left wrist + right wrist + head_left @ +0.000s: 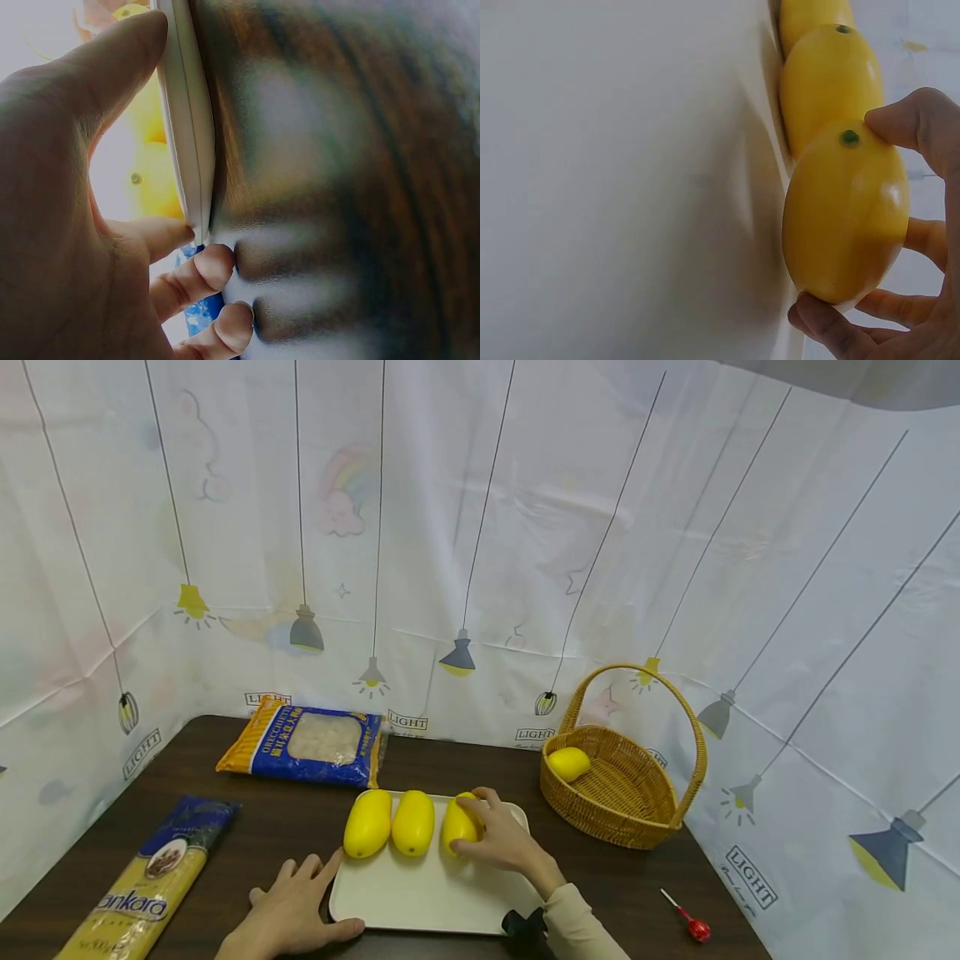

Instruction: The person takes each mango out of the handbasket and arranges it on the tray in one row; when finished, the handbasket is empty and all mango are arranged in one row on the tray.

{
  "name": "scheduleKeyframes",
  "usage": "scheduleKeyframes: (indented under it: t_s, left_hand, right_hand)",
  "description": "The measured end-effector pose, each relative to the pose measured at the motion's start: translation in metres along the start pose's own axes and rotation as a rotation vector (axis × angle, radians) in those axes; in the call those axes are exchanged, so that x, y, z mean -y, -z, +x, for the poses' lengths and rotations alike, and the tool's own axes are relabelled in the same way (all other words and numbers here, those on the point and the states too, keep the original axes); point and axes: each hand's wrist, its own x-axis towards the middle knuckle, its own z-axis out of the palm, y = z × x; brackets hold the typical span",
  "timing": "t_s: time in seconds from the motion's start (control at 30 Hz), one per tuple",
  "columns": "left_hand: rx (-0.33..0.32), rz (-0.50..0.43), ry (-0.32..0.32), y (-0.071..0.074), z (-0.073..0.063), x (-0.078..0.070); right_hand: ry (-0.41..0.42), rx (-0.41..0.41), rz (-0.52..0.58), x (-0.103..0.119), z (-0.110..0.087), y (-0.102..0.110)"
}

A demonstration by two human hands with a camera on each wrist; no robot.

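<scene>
Three yellow mangoes stand in a row along the far side of a white rectangular tray (pixel 420 893): the left mango (pixel 368 824), the middle mango (pixel 412 823) and the right mango (pixel 456 827). My right hand (pixel 501 839) grips the right mango, thumb at one end and fingers at the other, as the right wrist view shows the held mango (pixel 845 214) close up. With fingers spread, my left hand (pixel 300 906) rests at the tray's left side. In the left wrist view its thumb (pixel 124 60) touches the tray rim (pixel 187 127), and the other fingertips reach the table.
A wicker basket (pixel 600 814) with an arched handle holds one mango (pixel 568 764) at the back right. A red lollipop (pixel 698 930) lies at the front right. A blue orecchiette bag (pixel 315 747) is behind the tray, and a spaghetti pack (pixel 150 885) lies left.
</scene>
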Motion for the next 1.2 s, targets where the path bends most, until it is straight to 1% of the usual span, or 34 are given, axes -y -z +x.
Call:
scheduleKeyframes:
  t_s: [0.13,0.33,0.57,0.77,0.9,1.03,1.2]
  left_hand:
    - [0.005,-0.003,0.0,0.0,0.0,0.0]
    - [0.002,-0.004,-0.001,0.0,0.0,0.0]
    - [-0.003,-0.007,-0.001,0.0,-0.001,0.0]
    - [-0.012,-0.013,-0.006,0.001,-0.003,-0.002]
    - [-0.016,-0.017,-0.007,0.002,-0.003,-0.002]
    - [-0.017,-0.015,-0.006,0.003,-0.003,-0.003]
    - [-0.011,-0.021,-0.003,0.003,-0.004,-0.003]
  right_hand:
    - [0.037,0.012,-0.005,0.003,0.002,-0.003]
    - [0.061,0.022,-0.018,0.007,0.004,-0.004]
    - [0.073,0.033,-0.036,0.007,0.006,-0.007]
    - [0.08,0.036,-0.027,0.009,0.006,-0.006]
    - [0.069,0.041,-0.013,0.009,0.005,-0.005]
    - [0.058,0.04,-0.036,0.008,0.006,-0.001]
    - [0.01,0.001,-0.032,0.003,0.002,0.008]
